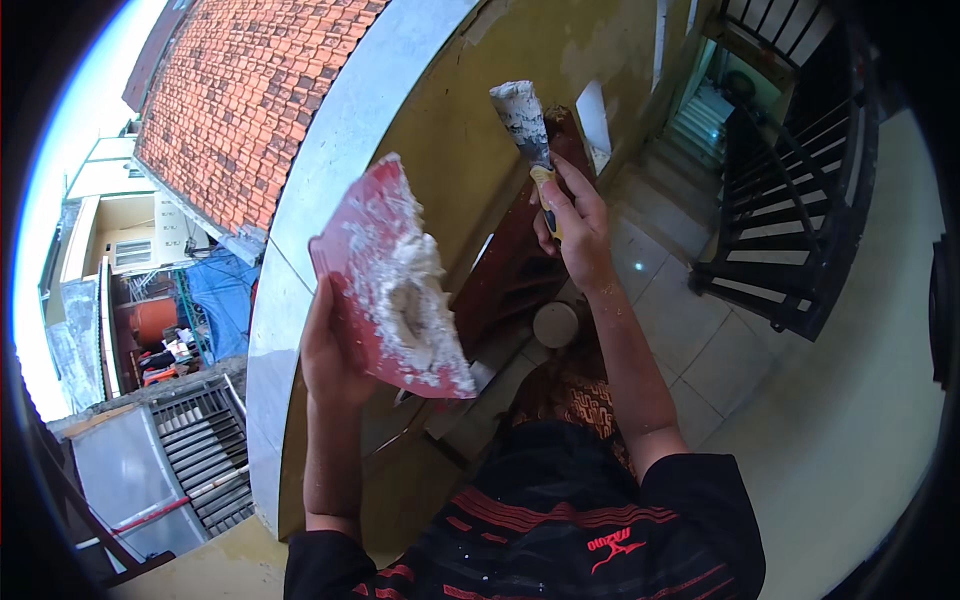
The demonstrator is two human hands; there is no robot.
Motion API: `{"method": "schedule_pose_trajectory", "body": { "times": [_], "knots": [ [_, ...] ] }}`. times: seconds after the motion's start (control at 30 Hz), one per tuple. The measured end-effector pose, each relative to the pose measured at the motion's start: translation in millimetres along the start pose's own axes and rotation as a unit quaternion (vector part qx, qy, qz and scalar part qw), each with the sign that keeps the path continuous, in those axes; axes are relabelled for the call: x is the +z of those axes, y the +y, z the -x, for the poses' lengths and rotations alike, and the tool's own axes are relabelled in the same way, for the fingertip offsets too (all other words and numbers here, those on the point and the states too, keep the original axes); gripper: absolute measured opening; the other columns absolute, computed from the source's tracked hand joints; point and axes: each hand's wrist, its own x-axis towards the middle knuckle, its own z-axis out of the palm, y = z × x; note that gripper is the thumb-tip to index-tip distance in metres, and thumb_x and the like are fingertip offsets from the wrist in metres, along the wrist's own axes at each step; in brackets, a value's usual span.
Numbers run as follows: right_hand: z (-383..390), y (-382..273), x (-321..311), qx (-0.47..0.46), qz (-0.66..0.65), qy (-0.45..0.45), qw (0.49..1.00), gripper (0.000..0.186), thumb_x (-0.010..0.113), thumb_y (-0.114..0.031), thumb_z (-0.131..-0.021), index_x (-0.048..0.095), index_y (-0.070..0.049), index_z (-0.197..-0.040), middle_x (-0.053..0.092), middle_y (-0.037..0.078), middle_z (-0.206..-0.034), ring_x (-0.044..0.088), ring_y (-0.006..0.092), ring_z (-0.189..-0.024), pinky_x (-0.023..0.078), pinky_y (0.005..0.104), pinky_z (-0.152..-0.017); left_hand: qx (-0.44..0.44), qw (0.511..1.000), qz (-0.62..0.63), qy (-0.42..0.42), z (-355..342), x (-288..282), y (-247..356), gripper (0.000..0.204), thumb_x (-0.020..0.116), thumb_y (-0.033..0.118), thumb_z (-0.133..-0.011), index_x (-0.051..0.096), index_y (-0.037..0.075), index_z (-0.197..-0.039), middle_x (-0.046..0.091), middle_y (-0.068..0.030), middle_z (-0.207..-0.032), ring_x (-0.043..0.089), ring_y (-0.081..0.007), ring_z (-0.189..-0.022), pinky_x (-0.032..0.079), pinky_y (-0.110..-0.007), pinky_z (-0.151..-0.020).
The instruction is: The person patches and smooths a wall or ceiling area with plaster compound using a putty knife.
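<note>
My left hand (328, 350) grips a flat red board (352, 262) by its lower left edge, the fingers partly hidden beneath it. A heap of white putty (415, 300) lies on the board, with a hollow in its middle and smears spreading toward the edges. In my right hand (578, 222) is a putty knife (524, 128), held by its yellow and black handle with the blade pointing up. White paste coats the blade, thickest at the tip. The knife is apart from the board, up and to its right, in front of a yellowish wall (450, 130).
A pale ledge (330, 130) curves along the left, with tiled roofs (240, 100) and neighbouring houses beyond. A dark red wooden piece (500, 280) stands behind my hands. To the right are a black railing (790, 210), descending stairs (670, 180) and a tiled floor (690, 330).
</note>
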Motion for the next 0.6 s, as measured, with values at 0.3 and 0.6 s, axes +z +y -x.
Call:
{"method": "schedule_pose_trajectory", "body": {
  "times": [0.3, 0.6],
  "knots": [
    [-40, -11, 0, -0.055, 0.002, 0.03, 0.998, 0.038, 0.061, -0.012, -0.104, 0.06, -0.003, -0.141, 0.055, -0.002, -0.092, 0.049, 0.0039, -0.064, 0.041, 0.0216, -0.057, 0.054, 0.963, -0.258, -0.056, -146, 43, 88, 0.042, 0.045, 0.036, -0.111, 0.059, 0.003, -0.133, 0.069, -0.0115, -0.118, 0.07, -0.0175, -0.106, 0.06, -0.04, -0.089],
    [-68, -1, 15, -0.208, 0.168, 0.03, 0.963, 0.04, 0.068, -0.005, -0.094, 0.067, -0.005, -0.134, 0.067, 0.012, -0.107, 0.065, 0.0218, -0.098, 0.05, 0.0314, -0.091, 0.196, 0.946, -0.26, -0.009, -206, 30, 105, 0.062, 0.071, 0.005, -0.085, 0.05, -0.004, -0.143, 0.067, -0.0156, -0.116, 0.066, -0.0221, -0.104, 0.054, -0.035, -0.085]
  ]
}}
